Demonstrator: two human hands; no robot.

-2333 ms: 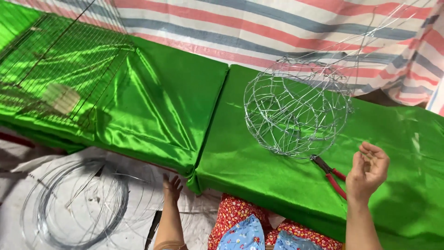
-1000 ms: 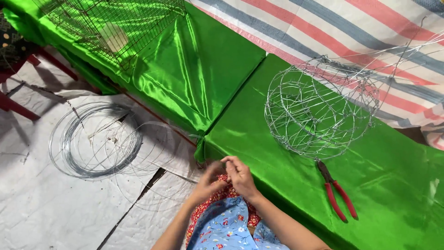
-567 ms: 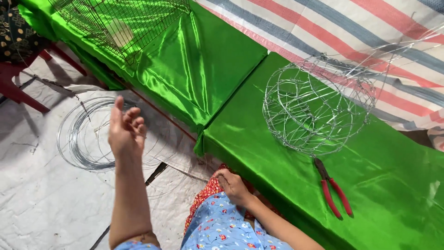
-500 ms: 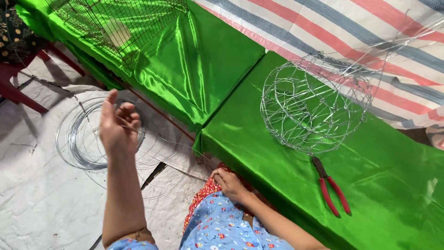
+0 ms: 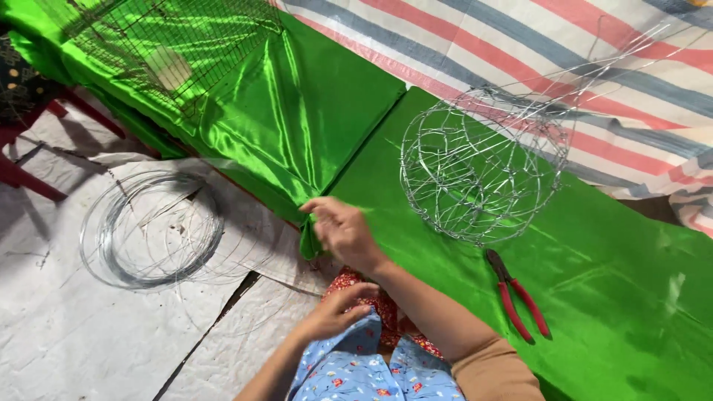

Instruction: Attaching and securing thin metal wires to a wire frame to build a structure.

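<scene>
The corner of the green satin cloth (image 5: 445, 223), hanging off the worktop edge, is now met by the right hand (image 5: 343, 232), fingers loosely curled about it; whether it is pinched cannot be told. Half a second ago that hand lay at the lap. The left hand (image 5: 332, 313), raised then, is now lowered to the lap, half open and empty. A wire ball frame (image 5: 475, 172), empty, sits on the cloth, red-handled pliers (image 5: 518, 295) beside it; a wire coil (image 5: 148, 226) lies on the floor.
</scene>
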